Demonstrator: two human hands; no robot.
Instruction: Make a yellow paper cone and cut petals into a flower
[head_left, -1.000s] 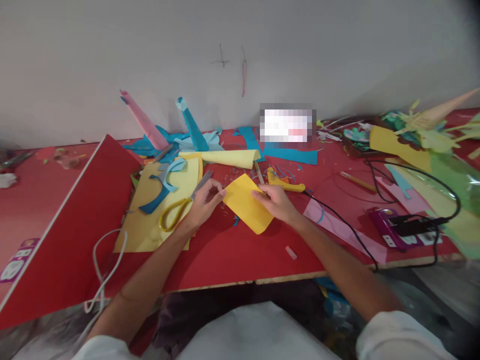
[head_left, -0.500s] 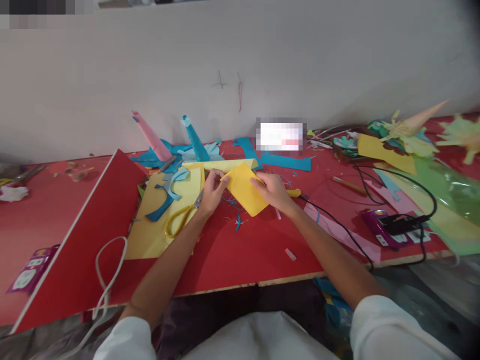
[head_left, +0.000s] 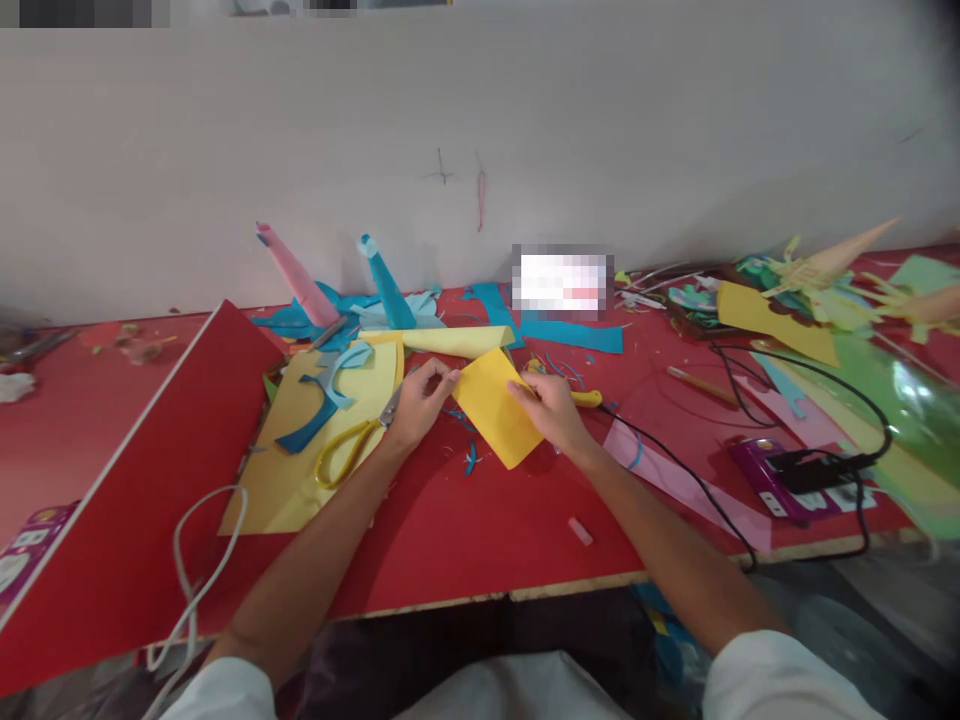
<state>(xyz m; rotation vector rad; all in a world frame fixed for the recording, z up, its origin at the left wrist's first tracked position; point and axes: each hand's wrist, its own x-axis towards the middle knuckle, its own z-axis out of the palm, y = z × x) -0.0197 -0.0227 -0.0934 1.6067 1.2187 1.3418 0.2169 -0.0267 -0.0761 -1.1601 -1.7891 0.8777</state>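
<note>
A yellow sheet of paper point(head_left: 499, 408) is held up between my two hands above the red table. My left hand point(head_left: 424, 400) pinches its left corner between thumb and fingers. At the upper right edge, my right hand point(head_left: 551, 408) grips the sheet, thumb in front and fingers behind. Yellow-handled scissors point(head_left: 349, 450) lie on yellow paper just left of my left hand, their blades partly hidden by it. A rolled pale yellow paper point(head_left: 457, 341) lies behind both hands. Past my right hand a yellow handle point(head_left: 586, 398) with a black cord sticks out.
Pink point(head_left: 298, 280) and blue point(head_left: 386, 285) paper cones stand at the back left. A red divider point(head_left: 150, 480) rises on the left beside a white cable point(head_left: 187, 570). On the right are a purple power strip point(head_left: 787, 480) with black cords, a pencil point(head_left: 701, 385) and paper pieces.
The view has shifted slightly, so most things sit a little lower. Both hands keep hold of the yellow paper, which shows a little more of its face.
</note>
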